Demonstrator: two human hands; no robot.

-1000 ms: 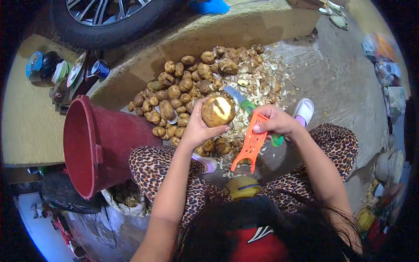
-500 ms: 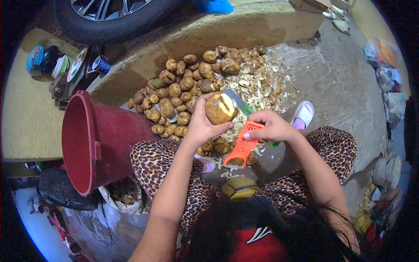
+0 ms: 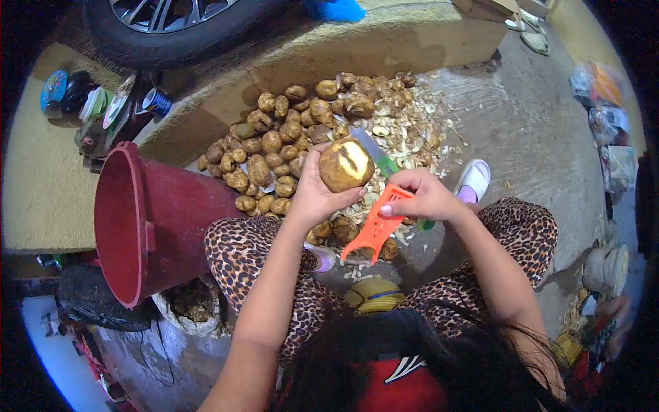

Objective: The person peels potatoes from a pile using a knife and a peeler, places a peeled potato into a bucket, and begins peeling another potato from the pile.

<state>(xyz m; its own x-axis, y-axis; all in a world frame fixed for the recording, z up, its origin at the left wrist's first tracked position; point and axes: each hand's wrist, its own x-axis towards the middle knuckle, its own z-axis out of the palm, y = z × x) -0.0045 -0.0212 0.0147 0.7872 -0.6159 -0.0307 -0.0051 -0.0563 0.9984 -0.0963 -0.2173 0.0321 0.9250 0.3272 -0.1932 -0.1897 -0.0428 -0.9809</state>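
over the floor (image 3: 522, 144), my left hand (image 3: 314, 201) curls round a potato (image 3: 338, 173), its bare patch now turned up more, much brown skin still on; my right hand (image 3: 427, 198) is closed on the orange tool (image 3: 381, 223) and knife (image 3: 386, 165).

Leopard-print trousers (image 3: 523, 237) and white shoes (image 3: 482, 176) accompany a white-marked red garment (image 3: 405, 390).

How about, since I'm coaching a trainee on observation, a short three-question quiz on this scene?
1. Which hand holds the large brown tuber with the pale patch: (a) left, (b) right, (c) neither?
2. True or false: the red bucket is on the person's left side.
3. Fill in the colour: the right hand holds the ____ forked tool.

Key:
1. (a), the left hand.
2. True.
3. Orange.
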